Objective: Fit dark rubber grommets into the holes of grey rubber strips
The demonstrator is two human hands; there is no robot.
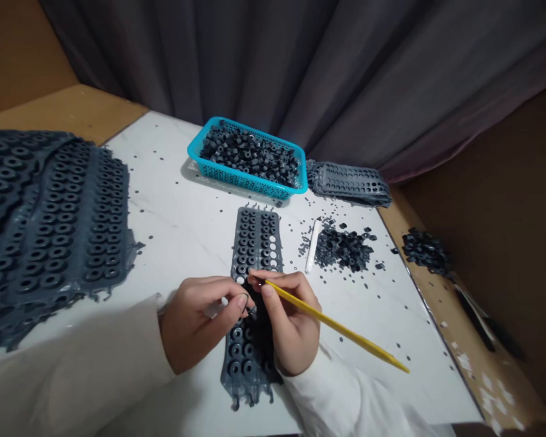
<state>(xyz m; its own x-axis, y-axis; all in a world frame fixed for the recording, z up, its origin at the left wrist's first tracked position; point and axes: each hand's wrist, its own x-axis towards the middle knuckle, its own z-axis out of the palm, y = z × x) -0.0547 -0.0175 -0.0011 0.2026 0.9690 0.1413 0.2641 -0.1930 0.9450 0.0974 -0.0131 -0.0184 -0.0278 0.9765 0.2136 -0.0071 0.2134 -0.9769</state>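
Observation:
My left hand (209, 318) is closed in a pinch on a small dark rubber ring (247, 298); fingers hide part of it. My right hand (293, 318) grips a slim yellow stick-like tool (337, 326), its inner end close to my left fingertips and its long end slanting down to the right. Whether the tool's tip touches the ring, I cannot tell. Beneath both hands lies a moulded dark rubber sheet (252, 233) with rows of raised rings. Several round holes along its right side show the white table. My right hand covers part of its middle.
A blue basket (250, 182) full of small dark rubber pieces stands behind the sheet. Larger stacked sheets (59, 224) fill the left, and folded sheets (352, 182) lie back right. A white stick (313, 246) lies beside a pile of dark scraps (346, 247). Bits dot the table.

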